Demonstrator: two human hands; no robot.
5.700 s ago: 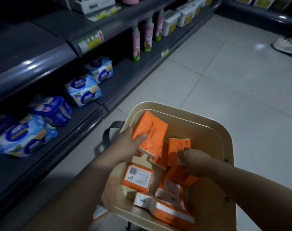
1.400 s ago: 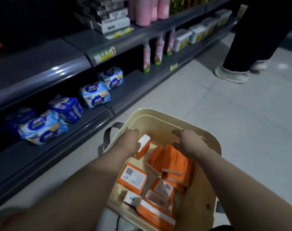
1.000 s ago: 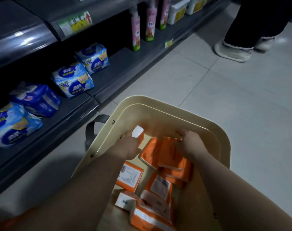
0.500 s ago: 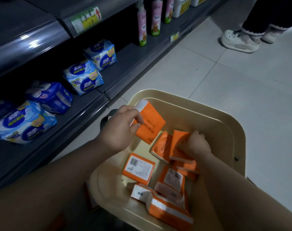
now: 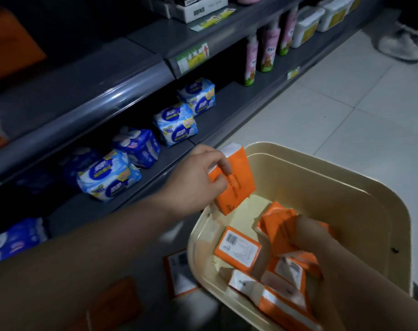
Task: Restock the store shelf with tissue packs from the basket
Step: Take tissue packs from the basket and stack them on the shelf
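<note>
Blue-and-white wipe packs (image 5: 177, 126) lie along the low shelf to my left. Farther along it stand pink bottles (image 5: 266, 52) and white tubs (image 5: 304, 29). A white shoe (image 5: 403, 45) rests on the tiled floor (image 5: 346, 120) at far right.

We see a cream-beige basket (image 5: 332, 187) full of orange tissue packs (image 5: 284, 237) with white end bands, one flat pack (image 5: 237, 249) showing a white label panel with a black barcode, and the lifted pack (image 5: 234, 180) is orange with dark lettering and a white top edge. On the dark grey shelf (image 5: 112, 101) we find blue-and-white packets (image 5: 109, 175) with yellow patches, pink bottles (image 5: 266, 48) with green bases, white tubs (image 5: 304, 27) with yellow labels, and a green-and-yellow price tag (image 5: 192, 58) bearing a red arrow. The floor (image 5: 334, 120) is pale grey-white tile.
</note>
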